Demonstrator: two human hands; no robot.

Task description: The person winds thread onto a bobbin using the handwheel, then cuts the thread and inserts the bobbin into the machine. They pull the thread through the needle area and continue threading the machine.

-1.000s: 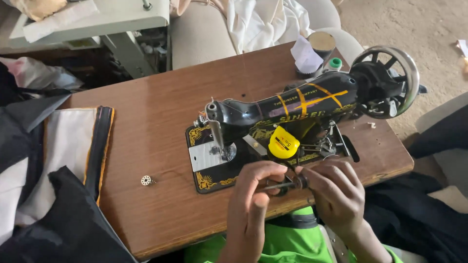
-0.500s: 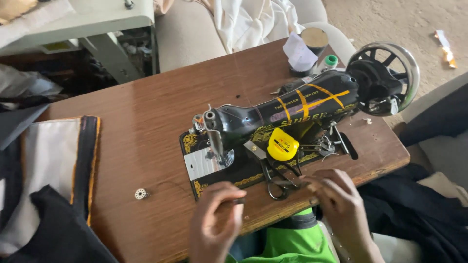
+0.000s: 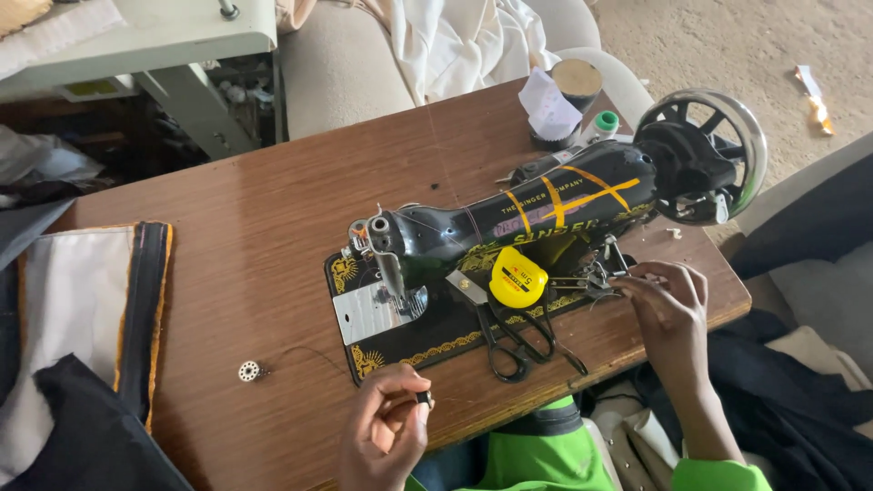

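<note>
A black sewing machine (image 3: 546, 218) with yellow trim is seen lying across a brown wooden table (image 3: 255, 236), handwheel (image 3: 705, 155) at the far right, needle end toward the left.

Left hand (image 3: 386, 427): held at the near table edge, just near of the machine bed. Fingers are curled shut, and a small dark piece (image 3: 424, 397) is pinched between thumb and fingertips. What the piece is cannot be told. A thin thread (image 3: 309, 350) is seen running over the wood from near this hand toward a small silver bobbin (image 3: 249, 370), which lies on the table to the left, well apart from the hand.

Right hand (image 3: 668, 305): placed at the right end of the machine bed, fingertips closed together near the small metal parts (image 3: 596, 273) there. A fine thread seems to be pinched, but this is too thin to confirm.

Between the hands, black scissors (image 3: 518, 341) are laid on the bed's near edge, handles toward the near side. A yellow tape measure (image 3: 516, 277) is set just far of them, against the machine arm.

At the far side, a dark round tin (image 3: 576, 82) with folded paper (image 3: 546, 105) beside it and a green-capped bottle (image 3: 605, 123) are noted. Black cloth with white panel and gold edging (image 3: 91, 309) is draped over the left end of the table.
</note>
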